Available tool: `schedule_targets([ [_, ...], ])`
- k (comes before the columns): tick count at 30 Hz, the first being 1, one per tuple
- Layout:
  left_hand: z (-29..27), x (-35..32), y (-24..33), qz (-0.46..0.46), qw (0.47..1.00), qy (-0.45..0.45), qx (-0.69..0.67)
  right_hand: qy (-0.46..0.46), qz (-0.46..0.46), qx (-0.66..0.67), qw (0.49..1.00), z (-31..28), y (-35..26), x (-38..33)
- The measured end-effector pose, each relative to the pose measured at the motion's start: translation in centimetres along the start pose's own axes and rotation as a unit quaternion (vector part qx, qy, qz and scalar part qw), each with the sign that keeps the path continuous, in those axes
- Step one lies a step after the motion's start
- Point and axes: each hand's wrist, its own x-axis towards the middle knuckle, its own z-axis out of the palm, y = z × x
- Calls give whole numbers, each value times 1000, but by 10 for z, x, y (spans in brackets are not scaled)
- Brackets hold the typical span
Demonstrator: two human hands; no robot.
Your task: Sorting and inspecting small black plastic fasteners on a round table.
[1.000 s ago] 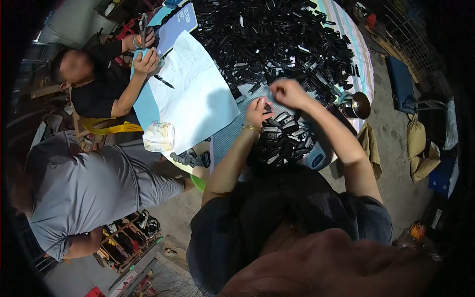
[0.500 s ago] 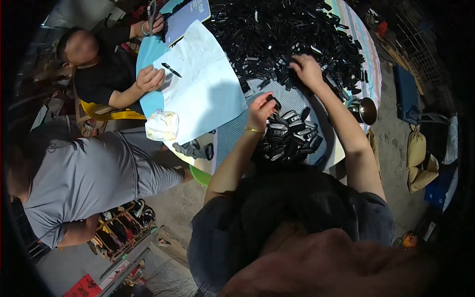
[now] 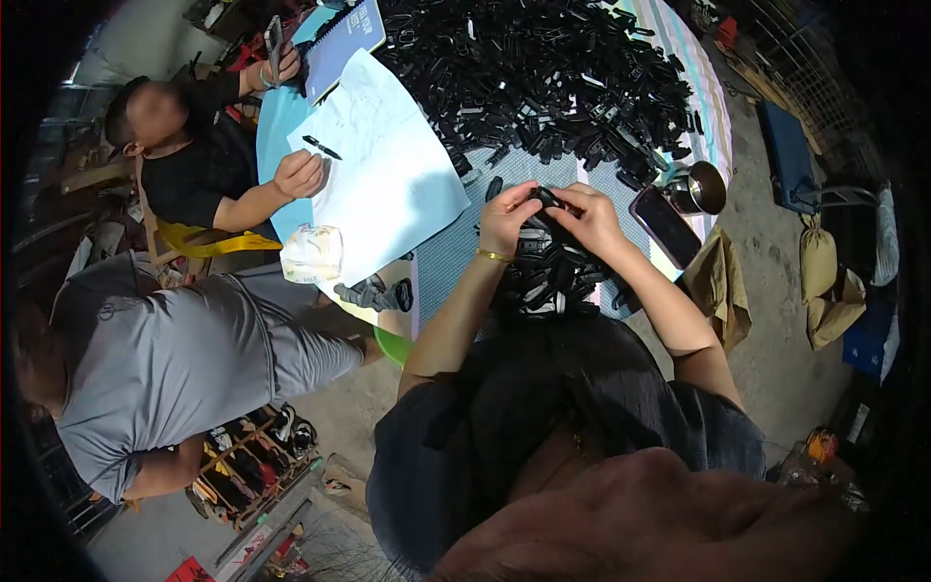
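Both hands meet above the near edge of the table, with fingertips closed around a small black plastic piece [image 3: 546, 197]. My left hand [image 3: 506, 219], with a gold bracelet at the wrist, pinches it from the left. From the right, my right hand [image 3: 593, 222] grips the same piece. Its exact kind is too small to make out. Under and in front of my hands lies a smaller pile of black pieces [image 3: 553, 276], some showing silvery parts. Farther off, a large heap of similar black pieces [image 3: 543, 82] covers the far side of the table.
On the right are a dark phone [image 3: 665, 226] and a metal cup [image 3: 700, 188]. White paper [image 3: 388, 175], a notebook [image 3: 344, 48] and a crumpled packet [image 3: 312, 254] lie left. A seated person [image 3: 199, 160] holds a pen; another person [image 3: 184, 359] stands nearer.
My right hand has come back from the large heap to meet my left hand at the black piece. The phone, hidden before by my right arm, now shows.
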Motion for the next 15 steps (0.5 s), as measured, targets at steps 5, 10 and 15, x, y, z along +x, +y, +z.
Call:
schedule_targets([
  [5, 7, -3, 15, -9, 1000, 0, 6, 17, 10, 37, 999, 0, -8, -7],
  [10, 12, -7, 8, -4, 999, 17, -45, 60, -99, -77, 990, 0, -11, -7],
  [15, 18, -10, 7, 11, 998, 47, -50, 80, -97, -93, 988, 8, -19, -14],
])
